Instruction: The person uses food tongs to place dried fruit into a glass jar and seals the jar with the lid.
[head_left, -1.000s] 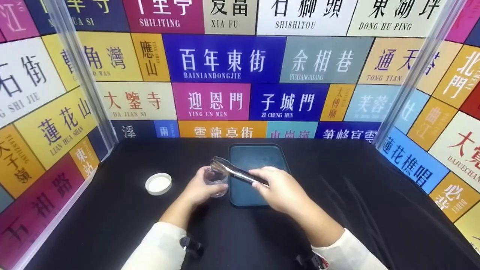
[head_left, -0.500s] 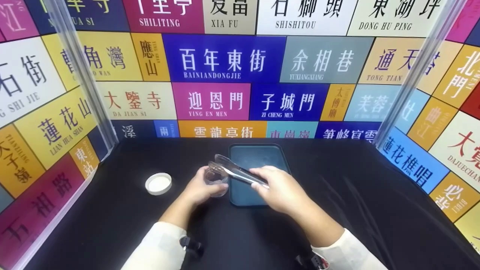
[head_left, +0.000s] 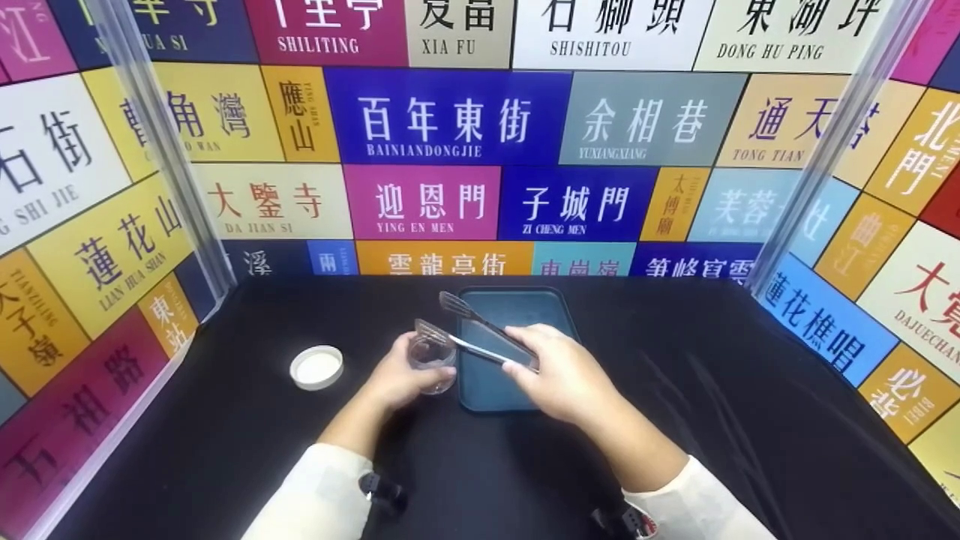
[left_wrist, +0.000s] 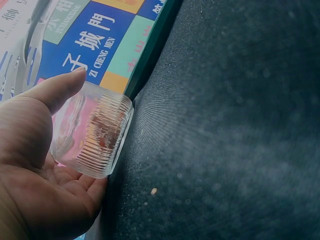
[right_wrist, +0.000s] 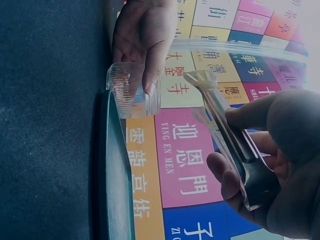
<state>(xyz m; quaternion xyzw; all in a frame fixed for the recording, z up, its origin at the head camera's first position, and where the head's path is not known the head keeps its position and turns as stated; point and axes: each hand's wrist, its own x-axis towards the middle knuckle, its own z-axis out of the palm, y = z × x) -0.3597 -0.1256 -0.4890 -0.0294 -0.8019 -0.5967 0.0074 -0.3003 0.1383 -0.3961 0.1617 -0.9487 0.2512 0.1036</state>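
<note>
Since the earlier frame, the tongs (head_left: 482, 352) had spread wider. Gripped in your right hand (head_left: 564, 375) above the tray (head_left: 534, 302), they pointed far left, lengthwise from near right. Your left hand (head_left: 396, 379) held the clear jar (head_left: 432, 359) by the tray's left edge.

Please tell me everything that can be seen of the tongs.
The tongs look shiny and metallic: two long arms with slotted ends. They are spread open and tilted, the ends lower and pointing toward the person's left. The right hand grips them. The ends are near the clear jar; contact with it cannot be confirmed.
</note>
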